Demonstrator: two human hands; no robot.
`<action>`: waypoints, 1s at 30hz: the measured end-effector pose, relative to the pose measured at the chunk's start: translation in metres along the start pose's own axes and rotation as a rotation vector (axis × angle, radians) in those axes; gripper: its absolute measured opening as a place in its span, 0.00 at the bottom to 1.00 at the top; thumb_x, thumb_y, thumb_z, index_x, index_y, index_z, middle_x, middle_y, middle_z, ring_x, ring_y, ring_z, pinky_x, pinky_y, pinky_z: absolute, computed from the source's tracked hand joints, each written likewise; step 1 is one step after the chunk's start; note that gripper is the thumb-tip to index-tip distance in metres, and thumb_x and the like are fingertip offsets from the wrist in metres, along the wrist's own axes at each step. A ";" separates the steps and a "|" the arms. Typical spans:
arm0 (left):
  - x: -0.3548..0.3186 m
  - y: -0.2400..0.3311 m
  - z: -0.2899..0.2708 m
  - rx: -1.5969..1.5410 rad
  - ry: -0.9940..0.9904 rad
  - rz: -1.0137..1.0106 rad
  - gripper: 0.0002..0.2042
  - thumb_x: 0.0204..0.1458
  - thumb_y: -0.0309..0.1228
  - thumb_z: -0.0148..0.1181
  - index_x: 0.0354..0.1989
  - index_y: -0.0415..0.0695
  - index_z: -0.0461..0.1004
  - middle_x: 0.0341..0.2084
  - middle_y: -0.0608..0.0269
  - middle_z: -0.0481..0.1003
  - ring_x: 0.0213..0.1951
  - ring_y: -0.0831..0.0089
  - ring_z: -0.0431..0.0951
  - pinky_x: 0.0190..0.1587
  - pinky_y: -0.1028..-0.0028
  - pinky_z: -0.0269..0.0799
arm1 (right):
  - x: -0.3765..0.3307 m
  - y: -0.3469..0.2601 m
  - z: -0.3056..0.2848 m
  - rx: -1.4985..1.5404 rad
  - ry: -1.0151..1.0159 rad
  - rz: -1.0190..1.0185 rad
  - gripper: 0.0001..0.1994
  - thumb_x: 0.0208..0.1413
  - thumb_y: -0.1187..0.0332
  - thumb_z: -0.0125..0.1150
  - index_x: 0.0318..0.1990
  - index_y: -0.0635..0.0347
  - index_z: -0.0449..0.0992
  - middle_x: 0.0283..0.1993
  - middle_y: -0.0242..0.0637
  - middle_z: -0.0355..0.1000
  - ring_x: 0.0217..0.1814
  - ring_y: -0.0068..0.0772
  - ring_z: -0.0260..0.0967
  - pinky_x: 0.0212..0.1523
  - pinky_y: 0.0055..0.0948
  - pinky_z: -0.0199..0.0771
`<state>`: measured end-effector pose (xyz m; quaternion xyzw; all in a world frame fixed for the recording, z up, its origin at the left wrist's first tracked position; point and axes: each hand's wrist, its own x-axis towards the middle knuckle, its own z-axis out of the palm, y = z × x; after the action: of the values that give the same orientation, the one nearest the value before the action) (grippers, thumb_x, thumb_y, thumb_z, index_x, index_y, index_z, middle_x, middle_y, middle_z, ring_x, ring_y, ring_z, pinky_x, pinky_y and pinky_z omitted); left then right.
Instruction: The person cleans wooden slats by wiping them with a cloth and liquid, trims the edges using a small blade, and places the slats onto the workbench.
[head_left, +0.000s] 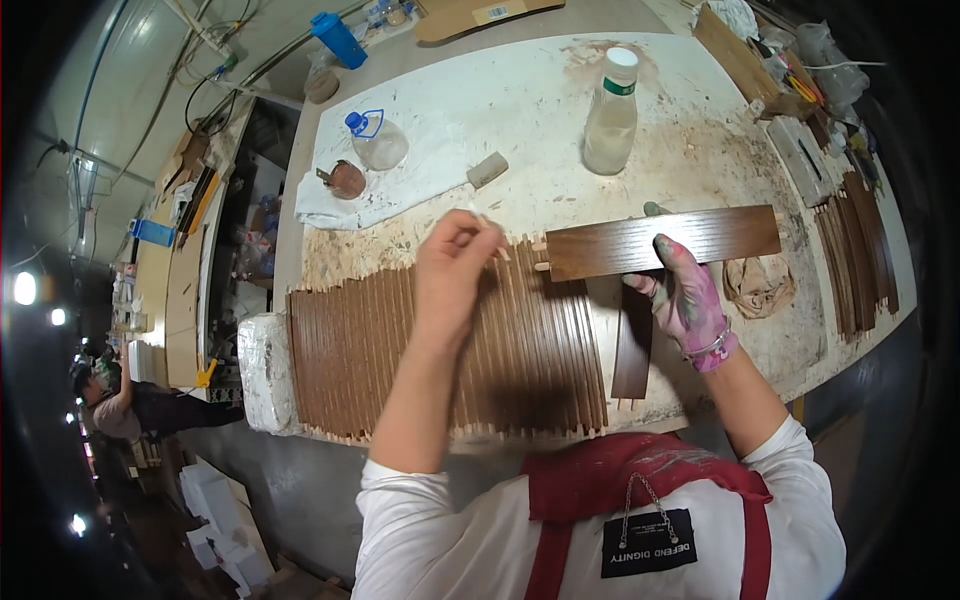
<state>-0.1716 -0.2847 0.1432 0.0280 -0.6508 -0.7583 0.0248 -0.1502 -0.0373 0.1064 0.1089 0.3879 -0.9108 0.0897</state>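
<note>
Head cam, workshop bench: I'm looking down past a white-sleeved torso w/ red apron straps (560, 500) to both hands over stained wood.

Nearest, a row of dark slats (440, 350) lies side by side along the bench's near edge, pale tenon ends poking out at the bottom. One loose slat (632, 345) lies apart to the right, under the right forearm.

Left hand (452, 265), bare, hovers over the row's far edge, fingertips pinched narrow on a thin pale stick (492, 232) — dowel or applicator, can't tell which. Right hand (685, 295), in a paint-stained glove, is closed over the lower edge of a wider dark panel (662, 243), holding it crosswise just beyond the slats; pale pegs show at its left end.

My read: step in hand is fitting or touching up that panel's left end w/ the stick. Next move looks to need a steady right hold and fine aim w/ the left tip.

Farther back: rag (757, 285), plastic bottle (610, 115), small block (487, 169), clear jug (377, 140), more slats (855, 255) stacked at right.

Hard to make out: stick tip blurs into the bench; the left hand and arm cover part of the row; right-side clutter bends into the fisheye rim; another person (110, 400) far left is dim.
</note>
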 end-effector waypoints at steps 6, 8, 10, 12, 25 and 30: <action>-0.012 -0.014 0.023 -0.053 -0.048 -0.025 0.04 0.50 0.24 0.59 0.29 0.43 0.69 0.22 0.72 0.70 0.25 0.87 0.65 0.30 0.86 0.61 | -0.006 0.001 -0.004 0.032 0.035 0.024 0.14 0.57 0.67 0.54 0.48 0.65 0.69 0.42 0.39 0.71 0.40 0.32 0.71 0.36 0.32 0.79; -0.014 -0.017 0.025 -0.046 -0.054 -0.048 0.04 0.50 0.24 0.60 0.29 0.42 0.70 0.22 0.74 0.68 0.26 0.88 0.64 0.29 0.87 0.60 | -0.007 0.003 -0.009 0.052 0.058 0.012 0.11 0.57 0.68 0.53 0.44 0.66 0.71 0.41 0.40 0.71 0.39 0.32 0.72 0.35 0.32 0.80; -0.015 -0.019 0.027 -0.035 -0.070 -0.055 0.05 0.49 0.24 0.61 0.28 0.42 0.70 0.21 0.75 0.68 0.25 0.88 0.64 0.28 0.87 0.59 | -0.009 0.002 -0.009 0.065 0.058 0.022 0.11 0.57 0.68 0.53 0.44 0.67 0.71 0.40 0.41 0.71 0.38 0.32 0.72 0.35 0.32 0.80; -0.014 -0.024 0.028 -0.010 -0.077 -0.048 0.05 0.49 0.24 0.61 0.28 0.42 0.70 0.21 0.75 0.68 0.25 0.88 0.63 0.27 0.87 0.59 | -0.008 0.002 -0.013 0.083 0.041 0.041 0.11 0.58 0.68 0.53 0.44 0.67 0.70 0.40 0.41 0.71 0.37 0.32 0.72 0.35 0.31 0.80; -0.018 -0.025 0.038 0.125 -0.094 -0.052 0.05 0.49 0.25 0.61 0.27 0.44 0.70 0.21 0.75 0.68 0.24 0.88 0.64 0.28 0.87 0.59 | -0.011 0.002 -0.021 0.085 0.010 0.071 0.12 0.59 0.68 0.51 0.46 0.67 0.69 0.43 0.40 0.69 0.40 0.31 0.71 0.36 0.31 0.80; -0.015 -0.032 0.034 0.133 -0.096 -0.072 0.05 0.49 0.24 0.61 0.27 0.43 0.70 0.20 0.76 0.68 0.24 0.89 0.64 0.28 0.87 0.58 | -0.011 0.004 -0.022 0.053 0.044 0.066 0.12 0.59 0.67 0.52 0.46 0.67 0.69 0.43 0.40 0.69 0.40 0.31 0.71 0.36 0.31 0.80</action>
<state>-0.1589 -0.2452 0.1171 0.0165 -0.6987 -0.7143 -0.0358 -0.1362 -0.0232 0.0919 0.1438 0.3616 -0.9148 0.1081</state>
